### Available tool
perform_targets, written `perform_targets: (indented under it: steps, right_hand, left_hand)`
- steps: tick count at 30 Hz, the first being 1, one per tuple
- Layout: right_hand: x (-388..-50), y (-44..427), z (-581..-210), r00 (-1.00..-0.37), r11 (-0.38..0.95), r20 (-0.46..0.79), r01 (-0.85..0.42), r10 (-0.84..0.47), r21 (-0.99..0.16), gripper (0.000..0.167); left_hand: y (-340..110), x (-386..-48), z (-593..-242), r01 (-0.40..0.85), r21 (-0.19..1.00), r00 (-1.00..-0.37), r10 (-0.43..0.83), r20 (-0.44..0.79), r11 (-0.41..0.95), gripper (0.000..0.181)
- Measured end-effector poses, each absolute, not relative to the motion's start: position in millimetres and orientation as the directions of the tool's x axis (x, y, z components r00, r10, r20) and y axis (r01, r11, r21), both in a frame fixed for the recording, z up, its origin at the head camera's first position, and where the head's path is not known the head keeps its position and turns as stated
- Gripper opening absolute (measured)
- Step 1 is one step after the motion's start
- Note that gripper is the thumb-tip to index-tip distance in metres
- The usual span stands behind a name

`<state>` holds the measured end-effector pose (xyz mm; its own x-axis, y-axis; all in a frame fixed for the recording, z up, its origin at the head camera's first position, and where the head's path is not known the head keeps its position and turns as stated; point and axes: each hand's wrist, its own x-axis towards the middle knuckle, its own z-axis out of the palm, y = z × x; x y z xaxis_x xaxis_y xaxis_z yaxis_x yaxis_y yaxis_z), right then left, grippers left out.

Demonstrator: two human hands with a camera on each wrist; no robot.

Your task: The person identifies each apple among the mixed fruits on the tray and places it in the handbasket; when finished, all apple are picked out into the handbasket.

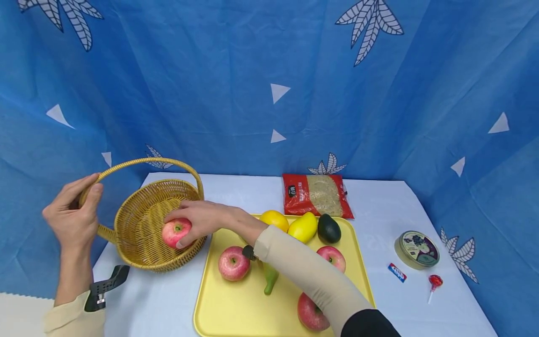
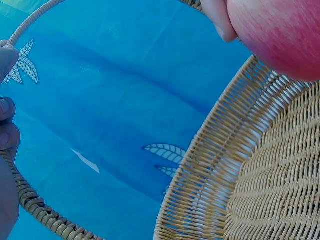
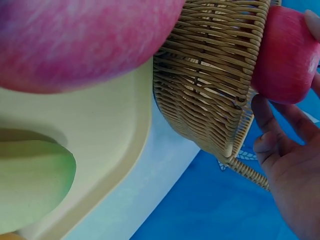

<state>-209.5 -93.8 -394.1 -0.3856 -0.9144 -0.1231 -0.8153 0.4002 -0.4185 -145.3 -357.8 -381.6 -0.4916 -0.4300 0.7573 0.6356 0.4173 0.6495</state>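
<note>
In the head view my left hand (image 1: 76, 213) grips the arched handle (image 1: 147, 160) of a round wicker basket (image 1: 143, 236), which stands at the table's left side, tilted. My right hand (image 1: 203, 217) holds a red apple (image 1: 175, 234) at the basket's opening, fingers and thumb around it. In the right wrist view that apple (image 3: 285, 57) sits beyond the woven rim, against the fingers of the right hand (image 3: 300, 165). The left wrist view has the apple (image 2: 282, 35) above the basket's woven inside (image 2: 280, 170); only part of the left hand (image 2: 6, 125) shows there.
A yellow tray (image 1: 236, 311) bears several apples, a yellow mango (image 1: 303, 228), an orange-yellow fruit (image 1: 274, 219), an avocado (image 1: 329, 229) and a green-tipped fruit (image 1: 270, 281) partly under my sleeve. Behind lies a red food packet (image 1: 317, 196); rightward, a round tin (image 1: 418, 249), small packet (image 1: 397, 272) and lollipop (image 1: 435, 281).
</note>
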Motion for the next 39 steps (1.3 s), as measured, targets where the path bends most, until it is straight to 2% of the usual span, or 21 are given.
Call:
perform_targets:
  steps: [24,39]
  right_hand:
    - [-210.2,-104.3,-408.9,-0.400,0.446,-0.198,-0.805,-0.895,-0.391,0.073]
    - [-221.9,-119.0,-415.1,-0.423,0.478,-0.224,-0.794,-0.878,-0.374,0.075]
  left_hand:
    - [-348.6,-138.6,-377.3,0.588,0.666,-0.497,-0.444,0.745,0.459,0.021]
    - [-340.3,-134.9,-369.5,0.633,0.647,-0.480,-0.441,0.759,0.425,0.022]
